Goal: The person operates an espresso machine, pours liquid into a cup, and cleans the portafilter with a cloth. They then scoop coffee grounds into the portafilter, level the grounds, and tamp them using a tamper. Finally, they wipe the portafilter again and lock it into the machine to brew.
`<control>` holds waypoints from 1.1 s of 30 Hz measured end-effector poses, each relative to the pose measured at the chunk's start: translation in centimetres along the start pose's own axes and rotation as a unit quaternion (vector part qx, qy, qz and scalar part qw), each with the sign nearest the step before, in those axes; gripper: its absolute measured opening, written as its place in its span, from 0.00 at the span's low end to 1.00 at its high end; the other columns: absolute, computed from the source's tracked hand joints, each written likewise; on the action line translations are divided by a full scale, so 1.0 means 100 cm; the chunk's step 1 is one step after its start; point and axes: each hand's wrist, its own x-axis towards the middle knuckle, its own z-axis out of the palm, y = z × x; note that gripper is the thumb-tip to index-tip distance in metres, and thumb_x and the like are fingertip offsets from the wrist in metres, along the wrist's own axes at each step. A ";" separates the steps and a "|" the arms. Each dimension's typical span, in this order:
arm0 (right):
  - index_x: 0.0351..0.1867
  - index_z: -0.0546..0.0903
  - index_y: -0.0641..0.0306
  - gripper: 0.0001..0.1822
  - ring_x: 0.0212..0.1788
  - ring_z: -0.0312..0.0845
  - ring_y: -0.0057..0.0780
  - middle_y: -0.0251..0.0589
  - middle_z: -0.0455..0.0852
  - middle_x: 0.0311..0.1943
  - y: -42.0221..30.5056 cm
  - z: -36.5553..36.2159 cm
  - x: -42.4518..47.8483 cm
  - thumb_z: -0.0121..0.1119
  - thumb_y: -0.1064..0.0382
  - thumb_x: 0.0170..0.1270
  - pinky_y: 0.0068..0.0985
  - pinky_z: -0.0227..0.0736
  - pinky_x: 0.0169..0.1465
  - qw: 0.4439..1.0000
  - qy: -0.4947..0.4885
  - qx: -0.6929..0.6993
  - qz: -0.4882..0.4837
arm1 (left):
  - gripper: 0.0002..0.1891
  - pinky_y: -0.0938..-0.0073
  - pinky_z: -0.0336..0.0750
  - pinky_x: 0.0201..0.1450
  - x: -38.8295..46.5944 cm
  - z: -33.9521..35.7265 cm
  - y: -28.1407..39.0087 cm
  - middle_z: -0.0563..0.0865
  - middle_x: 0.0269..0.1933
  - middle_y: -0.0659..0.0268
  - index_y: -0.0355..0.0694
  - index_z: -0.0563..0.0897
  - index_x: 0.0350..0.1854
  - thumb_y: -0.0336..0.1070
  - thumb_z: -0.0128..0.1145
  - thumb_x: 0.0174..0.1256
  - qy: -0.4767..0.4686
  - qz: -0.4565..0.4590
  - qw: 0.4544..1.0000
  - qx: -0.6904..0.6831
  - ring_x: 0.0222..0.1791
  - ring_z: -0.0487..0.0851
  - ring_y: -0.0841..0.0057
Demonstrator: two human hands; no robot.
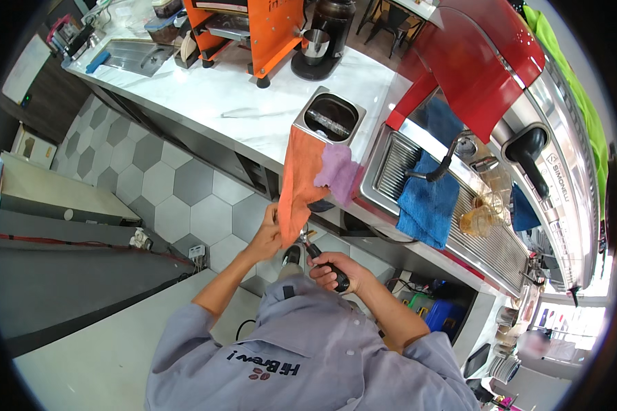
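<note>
My right hand (347,268) grips the black handle of a portafilter (314,250), which I hold low in front of my body. Its metal neck shows at the front, while the head is mostly hidden by an orange cloth (299,177). That cloth hangs over the counter edge, and my left hand (267,235) pinches its lower end around the portafilter's head. A purple cloth (339,169) lies beside the orange one. Just behind both cloths, a steel knock box (361,114) with a crossbar is set in the counter.
The red and chrome espresso machine (473,56) stands right, with a blue cloth (427,205) on its drip tray (493,251) and a glass of amber liquid (474,222). A coffee grinder (333,23) and an orange rack (275,41) stand on the marble counter (195,97).
</note>
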 end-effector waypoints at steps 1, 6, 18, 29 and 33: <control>0.42 0.75 0.59 0.04 0.20 0.67 0.16 0.26 0.68 0.24 -0.003 0.003 -0.001 0.53 0.63 0.76 0.23 0.67 0.22 1.000 0.014 -0.002 0.008 | 0.13 0.55 0.66 0.72 0.011 -0.006 -0.001 0.71 0.69 0.48 0.33 0.89 0.49 0.25 0.60 0.63 -0.028 0.009 0.999 0.040 0.69 0.69 0.48; 0.42 0.73 0.59 0.04 0.20 0.67 0.16 0.27 0.69 0.24 -0.001 0.023 0.008 0.55 0.65 0.73 0.22 0.66 0.21 0.988 0.105 -0.087 -0.075 | 0.12 0.54 0.72 0.66 0.039 0.000 0.030 0.81 0.59 0.45 0.32 0.88 0.50 0.31 0.60 0.68 0.065 0.025 0.981 0.183 0.60 0.79 0.46; 0.47 0.77 0.60 0.08 0.18 0.65 0.20 0.30 0.68 0.22 -0.005 -0.004 -0.019 0.57 0.65 0.69 0.26 0.67 0.19 0.980 0.036 -0.142 -0.133 | 0.30 0.63 0.72 0.70 0.003 -0.037 0.057 0.88 0.60 0.57 0.35 0.85 0.60 0.55 0.36 0.84 0.323 -0.282 0.801 -0.417 0.61 0.83 0.67; 0.51 0.76 0.61 0.11 0.19 0.66 0.17 0.28 0.68 0.24 0.001 -0.020 0.006 0.55 0.66 0.69 0.23 0.66 0.21 0.993 -0.059 -0.005 -0.103 | 0.32 0.48 0.48 0.84 0.015 0.014 0.040 0.74 0.71 0.41 0.32 0.66 0.77 0.48 0.49 0.80 0.004 0.004 0.995 0.096 0.75 0.69 0.43; 0.47 0.75 0.59 0.08 0.20 0.67 0.17 0.28 0.69 0.24 0.008 -0.009 0.005 0.57 0.66 0.69 0.23 0.66 0.21 0.996 -0.037 0.015 -0.081 | 0.37 0.46 0.46 0.85 0.009 0.005 0.040 0.73 0.71 0.40 0.32 0.61 0.80 0.52 0.52 0.78 -0.064 0.047 0.985 0.156 0.74 0.67 0.39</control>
